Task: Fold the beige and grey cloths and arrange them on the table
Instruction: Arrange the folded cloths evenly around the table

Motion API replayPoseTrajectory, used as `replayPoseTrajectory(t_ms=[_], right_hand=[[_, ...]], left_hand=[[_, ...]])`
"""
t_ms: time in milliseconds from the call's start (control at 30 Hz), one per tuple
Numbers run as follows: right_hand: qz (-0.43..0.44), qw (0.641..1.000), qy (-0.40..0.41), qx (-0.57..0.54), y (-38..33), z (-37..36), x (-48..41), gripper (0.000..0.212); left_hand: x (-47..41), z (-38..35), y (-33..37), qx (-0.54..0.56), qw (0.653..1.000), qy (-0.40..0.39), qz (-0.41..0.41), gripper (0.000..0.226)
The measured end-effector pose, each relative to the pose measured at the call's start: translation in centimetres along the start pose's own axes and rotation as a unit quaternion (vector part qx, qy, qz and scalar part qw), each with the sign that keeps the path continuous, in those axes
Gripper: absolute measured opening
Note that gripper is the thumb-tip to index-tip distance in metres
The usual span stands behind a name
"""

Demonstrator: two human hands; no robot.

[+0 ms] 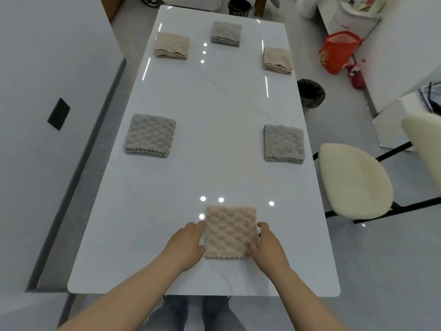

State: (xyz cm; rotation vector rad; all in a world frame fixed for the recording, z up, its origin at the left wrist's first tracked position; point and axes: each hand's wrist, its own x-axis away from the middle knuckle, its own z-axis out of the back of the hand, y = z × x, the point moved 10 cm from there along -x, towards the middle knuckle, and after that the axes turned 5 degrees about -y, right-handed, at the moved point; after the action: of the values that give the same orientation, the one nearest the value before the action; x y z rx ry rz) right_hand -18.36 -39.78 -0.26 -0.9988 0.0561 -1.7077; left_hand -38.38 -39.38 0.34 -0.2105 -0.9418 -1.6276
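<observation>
Nearest square folded cloth: beige, scallop-patterned. Left square folded cloth: grey, same pattern. Glossy desk: white, faintly veined.

Just one cam, on my head, wide-angle, looking fwd and steeply down along the table lengthwise. Closest to the lens are my forearms, coming in from the bottom of the frame, w/ my left hand and right hand either side of the beige cloth by the near edge; my legs show below that edge. The table's far end sits small at the top. The view also takes in the wall on the left, plus floor & a chair on the right.
</observation>
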Motion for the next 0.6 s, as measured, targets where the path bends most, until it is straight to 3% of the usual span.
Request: replayPoseTrajectory(t_ms=[167, 433, 600], right_hand=[[0.006, 1.0, -0.018, -0.01, 0.2, -0.9, -0.2, 0.035], [0.046, 0.998, -0.034, -0.039, -0.7, -2.0, 0.0, 0.064], [0.053, 0.997, -0.045, -0.013, -1.1, -3.3, -0.1, 0.07]], left_hand=[[-0.1, -0.8, 0.3, 0.039, 0.999, -0.002, -0.011, 0.062], [-0.4, -2.0, -0.2, 0.051, 0.999, -0.015, -0.01, 0.051], [-0.2, -2.4, -1.0, 0.051, 0.999, -0.017, -0.004, 0.057]])
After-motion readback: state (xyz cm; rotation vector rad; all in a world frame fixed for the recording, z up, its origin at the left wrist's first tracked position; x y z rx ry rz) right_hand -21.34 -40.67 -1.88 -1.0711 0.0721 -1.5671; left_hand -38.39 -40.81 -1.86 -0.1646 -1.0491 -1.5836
